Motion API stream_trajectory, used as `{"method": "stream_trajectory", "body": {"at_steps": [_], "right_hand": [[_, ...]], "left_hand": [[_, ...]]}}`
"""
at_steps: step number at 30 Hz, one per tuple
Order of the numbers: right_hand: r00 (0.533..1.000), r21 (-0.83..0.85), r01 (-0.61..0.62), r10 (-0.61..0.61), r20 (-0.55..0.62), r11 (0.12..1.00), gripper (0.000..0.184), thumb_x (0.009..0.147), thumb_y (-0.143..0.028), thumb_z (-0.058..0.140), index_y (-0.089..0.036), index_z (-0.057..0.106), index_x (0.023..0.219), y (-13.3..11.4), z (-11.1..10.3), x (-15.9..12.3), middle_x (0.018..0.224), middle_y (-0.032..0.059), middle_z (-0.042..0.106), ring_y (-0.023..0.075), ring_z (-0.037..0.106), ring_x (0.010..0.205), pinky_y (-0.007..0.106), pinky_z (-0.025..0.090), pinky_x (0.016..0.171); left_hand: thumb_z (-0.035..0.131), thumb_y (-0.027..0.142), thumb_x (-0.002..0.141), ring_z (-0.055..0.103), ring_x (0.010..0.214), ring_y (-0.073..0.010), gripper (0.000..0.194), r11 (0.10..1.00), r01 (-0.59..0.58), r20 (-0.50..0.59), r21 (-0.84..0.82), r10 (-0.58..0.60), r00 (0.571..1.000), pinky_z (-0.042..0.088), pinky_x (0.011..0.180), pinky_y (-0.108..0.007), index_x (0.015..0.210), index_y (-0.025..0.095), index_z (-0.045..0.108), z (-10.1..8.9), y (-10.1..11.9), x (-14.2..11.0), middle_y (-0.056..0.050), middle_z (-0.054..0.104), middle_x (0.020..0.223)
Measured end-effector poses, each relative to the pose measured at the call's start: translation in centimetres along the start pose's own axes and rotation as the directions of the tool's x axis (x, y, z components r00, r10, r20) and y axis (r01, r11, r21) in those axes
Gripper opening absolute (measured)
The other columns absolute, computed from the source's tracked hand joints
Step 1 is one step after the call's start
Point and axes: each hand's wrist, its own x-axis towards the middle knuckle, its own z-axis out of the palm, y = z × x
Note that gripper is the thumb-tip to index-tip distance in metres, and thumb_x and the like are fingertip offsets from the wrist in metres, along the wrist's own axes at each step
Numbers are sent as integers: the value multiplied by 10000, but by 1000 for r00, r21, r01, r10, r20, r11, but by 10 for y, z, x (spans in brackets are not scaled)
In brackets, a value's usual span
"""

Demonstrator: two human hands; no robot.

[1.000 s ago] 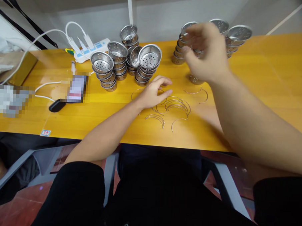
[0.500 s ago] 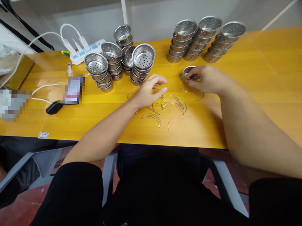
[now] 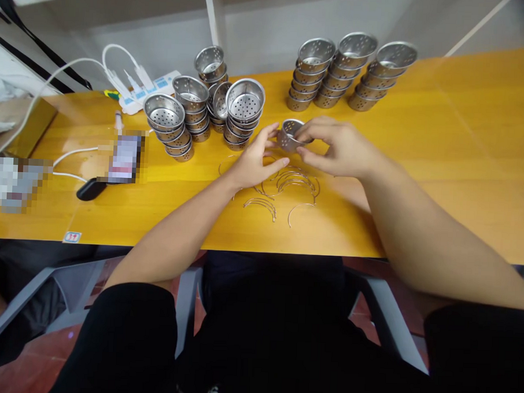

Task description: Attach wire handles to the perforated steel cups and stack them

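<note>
My right hand grips a small perforated metal cup just above the yellow table, fingers pinched on its rim. My left hand rests beside it, its fingertips touching the cup's left side. Under and in front of both hands lies a scatter of thin curved wire handles. Whether a wire is held in either hand I cannot make out.
Stacks of perforated cups stand at the back centre and back right. At the left lie a power strip with white cables, a phone and a black object. A cardboard box sits far left.
My right hand came down from the back right stacks, picked up a single cup from the table and carried it left to my left hand. The left hand barely moved.
</note>
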Motion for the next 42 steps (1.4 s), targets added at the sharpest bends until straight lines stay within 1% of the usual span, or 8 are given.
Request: {"method": "stream_trajectory", "body": {"at_steps": [7,11,15,19,28,31,37,42], "right_hand": [[996,75,74,-70,-56,994,410,1072,-761,857,-430,904,1309,-19,8,-1,1452,99,913,480,835,1394,769,682,1305],[980,84,-44,60,-188,995,388,1039,-641,885,-357,806,1291,-6,-2,-4,1372,161,893,459,840,1213,719,741,1090],[969,-16,-197,197,148,980,395,974,-665,868,-304,750,1085,14,-17,-7,1032,125,838,361,767,895,613,668,909],[905,-15,-168,160,395,986,636,897,-822,990,-287,820,1196,23,-15,-8,1137,108,809,346,739,967,525,612,922],[874,-67,-156,169,455,985,101,1026,-344,789,-270,823,1085,11,3,-2,1039,57,875,280,772,884,427,559,889],[872,-147,-131,184,453,980,72,1031,-248,751,-274,818,1031,7,3,-1,1004,45,880,271,770,867,416,546,878],[894,-187,-82,155,420,979,75,1022,-238,733,-268,723,953,6,7,-1,985,61,816,261,706,840,418,517,861],[913,-60,-75,93,397,995,70,1024,-343,758,-275,753,1014,16,-2,-3,968,40,820,256,708,834,421,541,871]], "left_hand": [[875,554,1168,795,1686,-385,802,996,-72,-12,50,73,997,726,1418,-604,1808,282,476,-4,17,1,-208,730,1810],[911,393,1099,799,1650,-380,769,994,-63,-28,84,66,997,705,1439,-607,1748,260,521,-6,17,1,-196,749,1756],[897,373,1072,836,1539,-358,751,996,-61,-30,70,63,998,731,1368,-585,1717,240,537,-4,18,0,-184,786,1667],[903,381,1057,831,1553,-362,737,994,-81,-67,69,86,994,698,1413,-586,1689,227,556,-3,24,1,-181,806,1654],[918,337,1028,838,1547,-374,755,994,-69,-70,82,75,995,721,1379,-598,1689,240,566,-3,21,1,-185,810,1666],[921,370,1035,851,1502,-364,752,995,-74,-60,71,78,995,750,1310,-570,1686,236,568,-3,18,1,-186,810,1654],[923,459,1077,827,1562,-374,736,986,-149,-84,72,155,984,706,1401,-617,1688,245,572,-4,11,3,-177,801,1663],[925,532,1114,865,1481,-364,750,987,-128,-82,99,136,987,778,1282,-584,1713,247,574,-4,10,4,-179,807,1648]]}}
